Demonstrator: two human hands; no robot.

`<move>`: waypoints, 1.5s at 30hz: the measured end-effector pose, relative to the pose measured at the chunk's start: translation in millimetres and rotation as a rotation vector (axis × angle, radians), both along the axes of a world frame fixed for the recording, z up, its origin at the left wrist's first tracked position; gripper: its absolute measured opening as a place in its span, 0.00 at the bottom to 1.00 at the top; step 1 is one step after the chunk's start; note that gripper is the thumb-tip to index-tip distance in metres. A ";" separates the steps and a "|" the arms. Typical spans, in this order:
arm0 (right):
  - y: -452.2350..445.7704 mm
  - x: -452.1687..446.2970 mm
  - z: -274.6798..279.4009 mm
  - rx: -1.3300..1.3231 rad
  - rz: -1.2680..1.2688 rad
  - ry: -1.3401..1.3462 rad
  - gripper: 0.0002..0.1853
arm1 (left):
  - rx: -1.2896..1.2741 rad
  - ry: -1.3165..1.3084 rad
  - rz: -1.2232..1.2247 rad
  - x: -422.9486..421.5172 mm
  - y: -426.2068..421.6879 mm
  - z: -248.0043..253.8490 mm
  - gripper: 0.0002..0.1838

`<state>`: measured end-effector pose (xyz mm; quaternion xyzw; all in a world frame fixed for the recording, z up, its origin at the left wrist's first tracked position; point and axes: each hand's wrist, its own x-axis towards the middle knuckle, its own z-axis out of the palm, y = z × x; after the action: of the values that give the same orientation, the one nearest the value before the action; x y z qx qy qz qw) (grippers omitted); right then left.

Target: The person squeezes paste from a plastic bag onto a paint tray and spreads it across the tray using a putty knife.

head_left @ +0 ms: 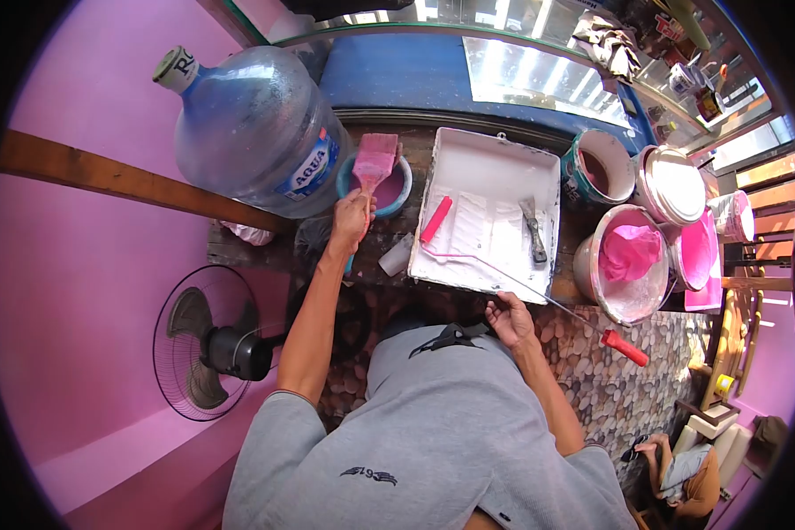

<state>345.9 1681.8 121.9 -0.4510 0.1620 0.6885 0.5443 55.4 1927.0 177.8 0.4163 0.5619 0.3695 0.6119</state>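
My left hand (pixel 352 221) is wrapped round the handle of a wide paintbrush (pixel 376 163) with pink bristles, held over a blue-rimmed bowl (pixel 405 187) of pink paint. My right hand (pixel 508 318) is by the front edge of a white paint tray (pixel 495 159), its fingers loosely curled; whether they touch the tray is unclear. In the tray lie a pink roller (pixel 436 219) and a paint-stained scraper (pixel 533 230). The roller's red handle (pixel 625 347) sticks out past the tray's front right corner.
A large water bottle (pixel 256 124) stands at the left, above a black fan (pixel 212 344). Paint buckets (pixel 586 256) crowd the right side, one holding a pink cloth (pixel 629 252). Glass panes (pixel 548 66) rise behind. Another person (pixel 685 477) is at the lower right.
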 end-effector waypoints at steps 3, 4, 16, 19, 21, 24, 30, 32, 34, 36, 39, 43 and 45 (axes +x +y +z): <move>-0.1 -0.4 1.8 0.011 -0.015 -0.005 0.10 | 0.114 0.268 0.041 9.5 -0.8 -1.0 0.17; -0.4 -1.3 2.0 0.019 -0.016 -0.004 0.10 | 0.215 0.411 0.085 12.6 -4.3 5.7 0.17; 0.4 -2.5 21.6 0.030 -0.056 -0.037 0.10 | 0.347 0.714 0.364 -39.8 -169.6 -15.2 0.10; 3.2 -2.3 25.1 0.049 -0.034 -0.036 0.10 | 0.008 0.495 0.180 -21.2 -197.6 -43.0 0.13; 2.7 -2.4 23.0 0.034 -0.040 -0.036 0.12 | -0.071 0.298 0.301 -10.8 -178.9 -63.0 0.15; 2.3 -2.2 19.0 0.039 -0.030 -0.039 0.12 | -0.392 0.043 0.259 1.3 -145.3 -75.5 0.15; 2.4 -2.5 18.5 0.015 -0.023 -0.056 0.12 | -0.419 -0.055 0.220 -5.0 -146.7 -84.4 0.09; 4.6 -1.6 16.1 0.027 -0.030 -0.038 0.12 | -0.460 -0.059 0.192 -28.1 -164.5 -68.4 0.09; 3.1 -1.4 13.0 0.028 -0.030 -0.031 0.12 | -0.429 -0.010 0.186 -64.6 -187.9 -59.1 0.08; 2.4 -2.5 13.7 0.030 -0.037 -0.030 0.11 | -0.461 -0.081 0.338 -107.2 -204.9 -51.0 0.06; 2.8 -4.0 13.5 0.021 -0.048 -0.025 0.12 | -0.410 -0.122 0.650 -175.6 -209.6 -57.8 0.06; 3.2 -6.5 16.1 0.015 -0.071 -0.042 0.13 | -0.305 -0.308 0.897 -243.8 -166.2 -79.0 0.07; 2.4 -5.1 13.2 0.026 -0.074 -0.046 0.13 | -0.266 -0.283 0.910 -257.7 -129.4 -86.5 0.07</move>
<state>340.8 1684.2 135.1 -0.4534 0.1570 0.6594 0.5788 -202.3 1797.6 91.3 -0.0071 0.6405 0.5773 0.5064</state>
